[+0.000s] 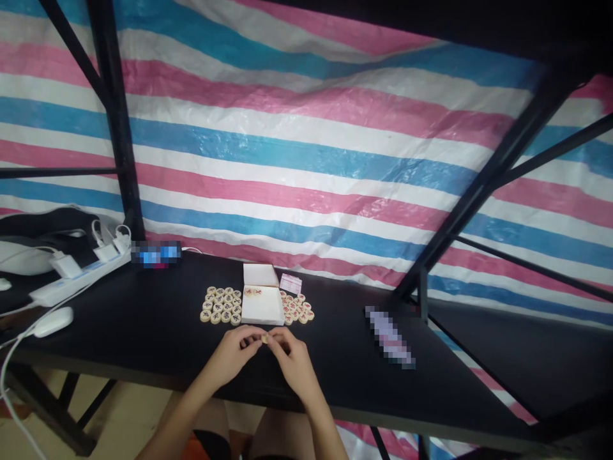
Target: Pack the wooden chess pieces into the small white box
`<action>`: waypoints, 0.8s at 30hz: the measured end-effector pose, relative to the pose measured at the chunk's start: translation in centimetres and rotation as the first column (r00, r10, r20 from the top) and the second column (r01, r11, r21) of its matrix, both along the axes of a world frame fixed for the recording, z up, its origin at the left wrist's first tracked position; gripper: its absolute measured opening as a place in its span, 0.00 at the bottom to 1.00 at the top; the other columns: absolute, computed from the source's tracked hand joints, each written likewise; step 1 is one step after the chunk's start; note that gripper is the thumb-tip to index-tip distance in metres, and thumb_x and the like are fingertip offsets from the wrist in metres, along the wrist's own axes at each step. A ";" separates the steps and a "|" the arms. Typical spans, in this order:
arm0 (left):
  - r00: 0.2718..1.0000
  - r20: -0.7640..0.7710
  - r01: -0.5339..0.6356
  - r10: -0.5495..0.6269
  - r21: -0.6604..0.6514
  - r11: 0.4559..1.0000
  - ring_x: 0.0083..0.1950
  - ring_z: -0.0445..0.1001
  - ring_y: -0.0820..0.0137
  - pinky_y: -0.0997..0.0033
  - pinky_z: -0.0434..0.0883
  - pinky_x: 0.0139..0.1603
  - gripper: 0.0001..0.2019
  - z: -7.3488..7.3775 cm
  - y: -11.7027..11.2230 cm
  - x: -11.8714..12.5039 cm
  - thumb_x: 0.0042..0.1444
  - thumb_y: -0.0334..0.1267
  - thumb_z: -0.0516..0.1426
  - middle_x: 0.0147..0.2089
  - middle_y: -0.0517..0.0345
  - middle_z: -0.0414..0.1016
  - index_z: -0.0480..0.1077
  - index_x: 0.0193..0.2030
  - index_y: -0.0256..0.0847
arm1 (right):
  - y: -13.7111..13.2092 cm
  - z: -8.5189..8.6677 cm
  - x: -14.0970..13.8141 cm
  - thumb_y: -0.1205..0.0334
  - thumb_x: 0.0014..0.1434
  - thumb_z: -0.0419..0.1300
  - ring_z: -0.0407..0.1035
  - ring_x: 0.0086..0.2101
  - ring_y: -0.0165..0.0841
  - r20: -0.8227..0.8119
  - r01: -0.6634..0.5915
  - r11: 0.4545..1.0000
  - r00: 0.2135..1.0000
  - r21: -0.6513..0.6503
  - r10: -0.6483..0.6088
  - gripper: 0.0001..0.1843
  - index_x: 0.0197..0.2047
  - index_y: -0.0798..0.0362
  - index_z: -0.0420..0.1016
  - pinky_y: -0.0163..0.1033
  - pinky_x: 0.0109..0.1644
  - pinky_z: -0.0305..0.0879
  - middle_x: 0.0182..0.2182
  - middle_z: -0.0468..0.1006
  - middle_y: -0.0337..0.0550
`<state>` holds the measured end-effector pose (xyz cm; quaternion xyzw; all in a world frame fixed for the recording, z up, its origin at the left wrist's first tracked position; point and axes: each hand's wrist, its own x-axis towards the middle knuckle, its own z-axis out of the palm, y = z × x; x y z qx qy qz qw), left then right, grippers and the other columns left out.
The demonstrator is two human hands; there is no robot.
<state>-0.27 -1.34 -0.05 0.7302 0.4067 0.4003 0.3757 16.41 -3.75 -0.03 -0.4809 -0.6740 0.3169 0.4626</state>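
Note:
My left hand (234, 353) and my right hand (290, 358) meet over the near part of the black table (143, 326). Together their fingertips pinch one round wooden chess piece (264, 339). Just beyond them lies a white open box (262, 296) with two pieces in it. A group of several black-marked round pieces (222, 305) sits to the left of the box. Several red-marked pieces (295, 308) lie to its right, next to a small pink and white card (290, 283).
A white power strip (76, 276) with plugged chargers and a white mouse (53, 321) lie at the table's left end. Black metal frame posts (117, 121) rise behind the table. A striped tarp (306, 140) hangs at the back. A second black surface (517, 358) sits lower right.

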 end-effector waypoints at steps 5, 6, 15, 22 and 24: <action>1.000 -0.014 -0.004 0.004 0.026 1.000 0.33 0.71 0.70 0.74 0.66 0.32 0.11 0.1 -0.2 0.0 0.54 0.36 0.54 0.40 0.53 0.78 0.75 0.41 0.40 | 0.4 -0.6 0.0 0.56 0.58 0.58 0.72 0.31 0.33 -0.031 0.000 1.000 1.000 -0.002 0.000 0.09 0.40 0.51 0.70 0.33 0.35 0.64 0.30 0.78 0.40; 1.000 -0.017 0.000 0.000 0.028 1.000 0.32 0.71 0.70 0.73 0.66 0.32 0.11 0.2 -0.3 0.0 0.54 0.36 0.54 0.39 0.53 0.77 0.75 0.41 0.40 | 0.5 -0.7 0.0 0.57 0.58 0.58 0.71 0.31 0.33 -0.039 0.007 1.000 0.999 0.000 -0.007 0.10 0.42 0.51 0.69 0.33 0.34 0.64 0.31 0.78 0.40; 1.000 0.028 -0.012 0.014 -0.088 0.996 0.33 0.72 0.68 0.73 0.66 0.32 0.13 0.0 0.1 0.3 0.54 0.41 0.55 0.34 0.55 0.77 0.73 0.43 0.37 | 0.6 -0.8 0.2 0.67 0.52 0.58 0.68 0.27 0.31 0.026 0.060 0.998 0.998 0.033 -0.060 0.03 0.33 0.52 0.72 0.33 0.31 0.62 0.27 0.75 0.38; 0.998 -0.007 0.062 -0.062 -0.077 0.995 0.35 0.72 0.68 0.74 0.63 0.32 0.10 0.4 0.0 0.3 0.54 0.41 0.56 0.36 0.56 0.79 0.74 0.40 0.39 | 0.6 -0.9 0.0 0.68 0.52 0.57 0.69 0.30 0.31 0.045 0.037 0.994 0.998 0.101 -0.042 0.04 0.31 0.52 0.71 0.33 0.32 0.63 0.32 0.75 0.40; 0.998 -0.009 0.054 -0.055 -0.064 0.996 0.35 0.73 0.68 0.74 0.63 0.32 0.10 0.4 0.0 0.3 0.54 0.40 0.56 0.37 0.56 0.79 0.74 0.40 0.39 | 0.5 -0.8 0.0 0.68 0.53 0.57 0.70 0.31 0.31 0.039 0.044 0.996 0.998 0.083 -0.048 0.05 0.34 0.52 0.72 0.33 0.32 0.63 0.32 0.76 0.40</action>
